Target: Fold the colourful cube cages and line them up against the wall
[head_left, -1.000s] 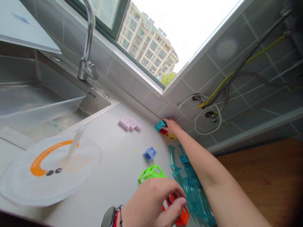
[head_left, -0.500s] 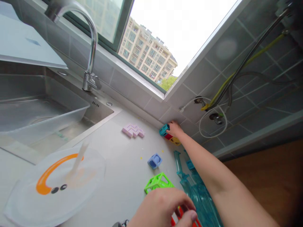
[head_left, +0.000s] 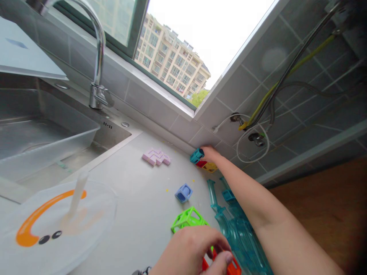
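My right hand (head_left: 211, 153) reaches to the far corner of the counter and grips a teal toy block (head_left: 196, 156) that sits against a red one (head_left: 201, 164) and a yellow one (head_left: 210, 167) by the tiled wall. My left hand (head_left: 192, 250) is low in the view, fingers closed on an orange-red open-frame block (head_left: 233, 268). A green frame block (head_left: 186, 220) lies just beyond it. A small blue cube (head_left: 183, 193) rests in the middle of the counter. Under my right forearm lies a clear teal plastic toy (head_left: 235, 229).
A pink zigzag tile piece (head_left: 156, 157) lies near the back wall. A translucent round lid (head_left: 54, 225) with an orange arc sits at the left front. The steel sink (head_left: 43, 133) and tap (head_left: 97, 76) are at the left. Cables and hoses (head_left: 258, 130) hang on the right wall.
The view has shifted slightly. My right hand stays on the corner blocks and the teal one looks lifted a little. My left hand keeps its hold on the orange-red block.
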Motion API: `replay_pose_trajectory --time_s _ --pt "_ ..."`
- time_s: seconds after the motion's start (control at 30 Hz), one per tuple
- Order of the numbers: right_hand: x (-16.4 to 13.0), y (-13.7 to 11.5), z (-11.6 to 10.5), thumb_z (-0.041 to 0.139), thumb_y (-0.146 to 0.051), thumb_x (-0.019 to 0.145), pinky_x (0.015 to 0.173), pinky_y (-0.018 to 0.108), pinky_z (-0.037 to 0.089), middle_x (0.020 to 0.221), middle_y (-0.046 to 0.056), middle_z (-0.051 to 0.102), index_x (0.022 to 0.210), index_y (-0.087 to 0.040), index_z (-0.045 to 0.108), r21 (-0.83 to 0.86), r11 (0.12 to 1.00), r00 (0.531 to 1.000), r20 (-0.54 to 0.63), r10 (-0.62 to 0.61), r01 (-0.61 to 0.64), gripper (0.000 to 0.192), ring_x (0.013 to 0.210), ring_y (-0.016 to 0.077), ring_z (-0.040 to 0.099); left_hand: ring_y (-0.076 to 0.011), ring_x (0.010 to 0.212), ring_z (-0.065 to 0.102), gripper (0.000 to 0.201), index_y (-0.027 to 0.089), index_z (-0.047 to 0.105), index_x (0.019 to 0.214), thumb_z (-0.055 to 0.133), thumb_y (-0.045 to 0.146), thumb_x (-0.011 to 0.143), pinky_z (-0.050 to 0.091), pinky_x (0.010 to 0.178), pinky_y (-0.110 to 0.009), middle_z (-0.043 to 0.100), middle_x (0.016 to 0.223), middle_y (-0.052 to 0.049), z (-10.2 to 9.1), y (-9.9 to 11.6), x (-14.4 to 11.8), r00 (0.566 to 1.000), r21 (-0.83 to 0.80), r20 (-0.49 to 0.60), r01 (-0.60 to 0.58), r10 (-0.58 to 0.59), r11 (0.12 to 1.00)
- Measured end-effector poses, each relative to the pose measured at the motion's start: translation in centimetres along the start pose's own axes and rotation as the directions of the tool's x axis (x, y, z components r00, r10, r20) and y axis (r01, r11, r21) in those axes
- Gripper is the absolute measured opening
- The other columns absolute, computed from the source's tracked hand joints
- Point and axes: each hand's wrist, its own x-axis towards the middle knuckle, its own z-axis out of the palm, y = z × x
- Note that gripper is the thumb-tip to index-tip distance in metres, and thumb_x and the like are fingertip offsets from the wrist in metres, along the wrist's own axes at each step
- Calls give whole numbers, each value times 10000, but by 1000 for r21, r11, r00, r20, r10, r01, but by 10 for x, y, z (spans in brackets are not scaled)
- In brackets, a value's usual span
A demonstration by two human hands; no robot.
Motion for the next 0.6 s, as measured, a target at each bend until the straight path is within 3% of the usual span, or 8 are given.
replay_pose_trajectory --time_s 0.13,0.6 --pt "-1 5 1 868 -285 702 1002 396 468 1244 100 699 1331 -266 600 -9 1000 1000 22 -9 9 684 1221 319 585 -140 718 671 177 194 751 941 616 137 840 518 712 -207 773 861 -33 -1 4 -1 1000 34 24 10 -11 999" --pt "-5 2 -2 812 -273 785 1022 457 431 1241 157 691 1280 -234 632 -76 996 999 10 -35 36 528 1265 383 522 -142 747 674 168 196 739 979 606 157 884 509 717 -215 780 928 -36 -4 7 -4 998 73 27 58 -60 996"
